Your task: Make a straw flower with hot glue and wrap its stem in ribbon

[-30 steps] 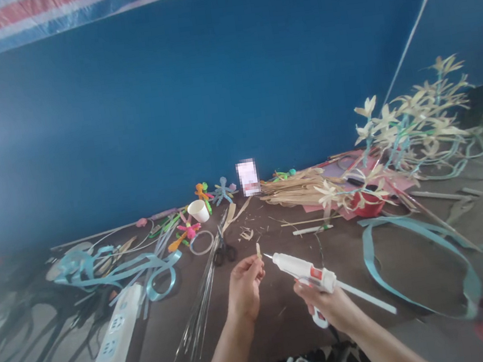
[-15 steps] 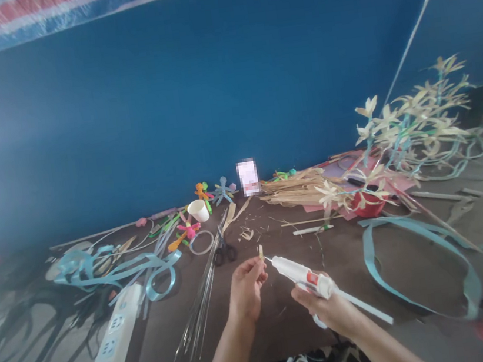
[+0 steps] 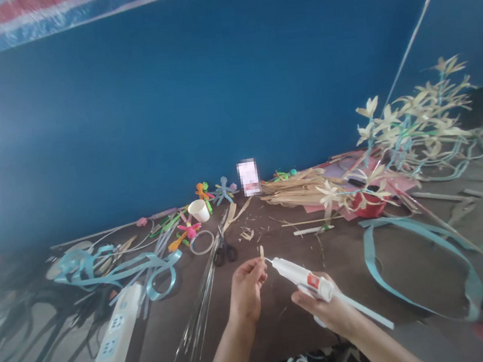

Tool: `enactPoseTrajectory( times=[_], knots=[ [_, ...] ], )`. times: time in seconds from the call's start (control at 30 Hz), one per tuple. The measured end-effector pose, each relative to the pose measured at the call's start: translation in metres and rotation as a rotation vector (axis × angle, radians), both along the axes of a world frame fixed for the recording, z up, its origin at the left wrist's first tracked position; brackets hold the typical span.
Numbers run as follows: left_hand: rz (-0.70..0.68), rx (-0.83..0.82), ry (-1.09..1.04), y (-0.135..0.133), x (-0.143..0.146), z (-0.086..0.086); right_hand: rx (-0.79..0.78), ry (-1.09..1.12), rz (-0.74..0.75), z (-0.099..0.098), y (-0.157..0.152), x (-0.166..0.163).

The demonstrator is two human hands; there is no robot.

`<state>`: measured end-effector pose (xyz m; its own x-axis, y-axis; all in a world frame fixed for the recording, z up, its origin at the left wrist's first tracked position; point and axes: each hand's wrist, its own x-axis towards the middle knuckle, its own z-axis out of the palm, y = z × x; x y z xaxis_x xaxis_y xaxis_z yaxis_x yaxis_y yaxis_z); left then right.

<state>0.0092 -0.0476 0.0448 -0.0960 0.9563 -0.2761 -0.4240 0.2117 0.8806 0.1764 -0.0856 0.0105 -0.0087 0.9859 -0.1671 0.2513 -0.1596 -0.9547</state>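
My left hand (image 3: 246, 292) pinches a small tan straw piece (image 3: 261, 252) upright above the brown table (image 3: 286, 317). My right hand (image 3: 324, 308) grips a white glue gun (image 3: 301, 279) with a red label. The gun's nozzle points left and almost touches the base of the straw piece. A white glue stick juts from the back of the gun toward the right.
Black scissors (image 3: 224, 251), a bundle of thin wires (image 3: 202, 305), a tape ring (image 3: 201, 242) and a white cup (image 3: 199, 210) lie ahead left. A power strip (image 3: 115, 337) sits at the near left. Light blue ribbon (image 3: 417, 267), a red bowl (image 3: 367, 205) and straw flowers (image 3: 412, 123) fill the right.
The glue gun's nozzle has edged left and down, closer to the straw piece. My left hand has stayed almost still.
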Motion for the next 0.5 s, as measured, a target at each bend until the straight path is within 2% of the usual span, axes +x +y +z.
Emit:
enactPoseTrajectory(
  times=[0.27,0.5],
  knots=[
    [0.001,-0.012,0.007,-0.0013,-0.0001,0.0030,0.058,0.026,-0.116,0.0057,-0.0050,-0.0087],
    [-0.017,0.010,0.005,-0.0009,-0.0009,0.0018,0.017,0.043,-0.054,0.0019,-0.0024,-0.0055]
  ],
)
